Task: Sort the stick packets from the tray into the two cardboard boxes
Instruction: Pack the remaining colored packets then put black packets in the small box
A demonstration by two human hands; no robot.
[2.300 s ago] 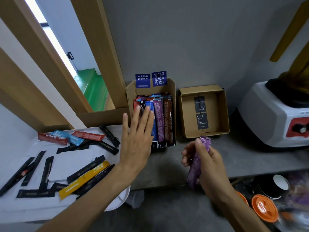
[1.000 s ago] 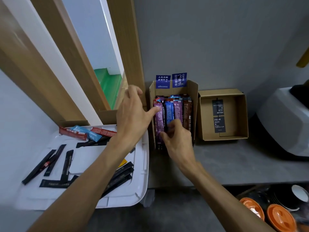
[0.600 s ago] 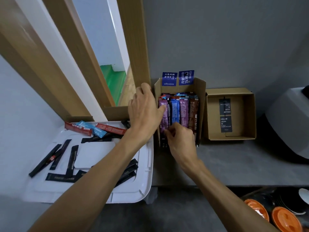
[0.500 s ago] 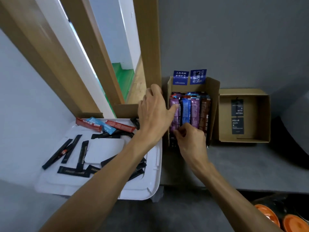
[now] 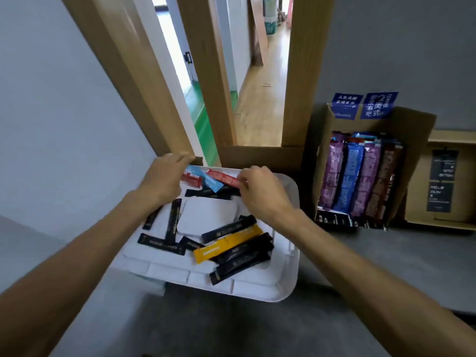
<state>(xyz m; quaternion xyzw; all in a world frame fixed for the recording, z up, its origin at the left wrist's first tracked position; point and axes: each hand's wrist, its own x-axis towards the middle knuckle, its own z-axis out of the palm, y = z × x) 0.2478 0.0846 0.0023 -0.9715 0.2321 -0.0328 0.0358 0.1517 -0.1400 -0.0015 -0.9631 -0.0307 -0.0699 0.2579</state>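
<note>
The white tray [image 5: 288,253] holds several black stick packets [image 5: 239,264], a yellow one [image 5: 226,243], and at its far edge a dark red one [image 5: 192,179], a blue one [image 5: 211,182] and a red one [image 5: 223,178]. My right hand [image 5: 260,191] pinches the right end of the red packet, which still lies on the tray. My left hand [image 5: 164,176] hovers with spread fingers over the dark red packet's left end. To the right, a tall cardboard box [image 5: 414,140] stands full of purple, blue and brown packets. Beside it the low box [image 5: 417,202] is cut off by the frame edge.
The tray overhangs the front edge of the grey counter [image 5: 386,266]. A wooden door-frame post [image 5: 298,73] rises right behind the tray and next to the tall box. Grey walls close in on the left and at the back.
Both hands have left the tall box and swung left to the far edge of the tray. The purple packet now stands in the box. The view has turned left.
</note>
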